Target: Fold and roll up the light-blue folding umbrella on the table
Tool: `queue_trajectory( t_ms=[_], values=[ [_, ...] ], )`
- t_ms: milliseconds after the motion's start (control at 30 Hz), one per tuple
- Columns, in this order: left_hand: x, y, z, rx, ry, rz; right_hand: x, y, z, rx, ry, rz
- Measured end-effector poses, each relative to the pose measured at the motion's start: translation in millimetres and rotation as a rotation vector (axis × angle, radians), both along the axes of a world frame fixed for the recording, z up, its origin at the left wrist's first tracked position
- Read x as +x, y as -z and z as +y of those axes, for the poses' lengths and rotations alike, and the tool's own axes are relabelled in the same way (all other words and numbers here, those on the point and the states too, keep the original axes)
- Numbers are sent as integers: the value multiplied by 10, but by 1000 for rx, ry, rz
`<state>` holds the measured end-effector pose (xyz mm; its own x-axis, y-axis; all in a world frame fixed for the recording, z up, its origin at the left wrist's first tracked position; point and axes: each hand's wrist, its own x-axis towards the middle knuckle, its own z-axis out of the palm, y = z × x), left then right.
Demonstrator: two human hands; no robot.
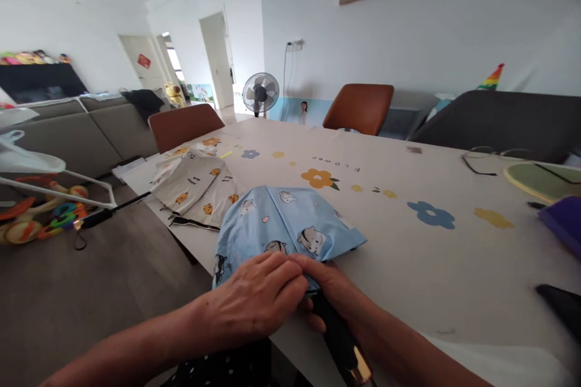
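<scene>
A light-blue folding umbrella point(281, 217) with cartoon animal prints lies loosely folded at the table's near edge, its canopy pointing away from me. Its black handle point(336, 332) with a gold end points down toward me. My left hand point(263, 293) lies over the lower canopy, fingers curled and gripping the fabric. From the other side, my right hand point(338, 290) wraps around the base of the canopy just above the handle, its thumb meeting the left fingers. Behind to the left rests a beige umbrella point(195, 187) with small yellow-orange figures, its black handle point(97, 217) jutting past the table edge.
The table point(390, 266) has a flower-print cover. At the right are eyeglasses point(481, 163), a purple item point(565, 224) and a black object point(560, 308). Chairs point(358, 109) stand along the far side, with a fan point(260, 94) beyond. Toys point(59, 217) lie at left.
</scene>
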<state>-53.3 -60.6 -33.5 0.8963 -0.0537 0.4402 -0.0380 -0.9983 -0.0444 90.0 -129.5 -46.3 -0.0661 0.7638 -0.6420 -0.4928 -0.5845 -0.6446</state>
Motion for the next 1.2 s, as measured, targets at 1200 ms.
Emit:
queue_trajectory(
  t_ms=[1200],
  values=[
    [-39,159,312,-601,-545,-934,-29,62,-173,252,-27,-507]
  ],
)
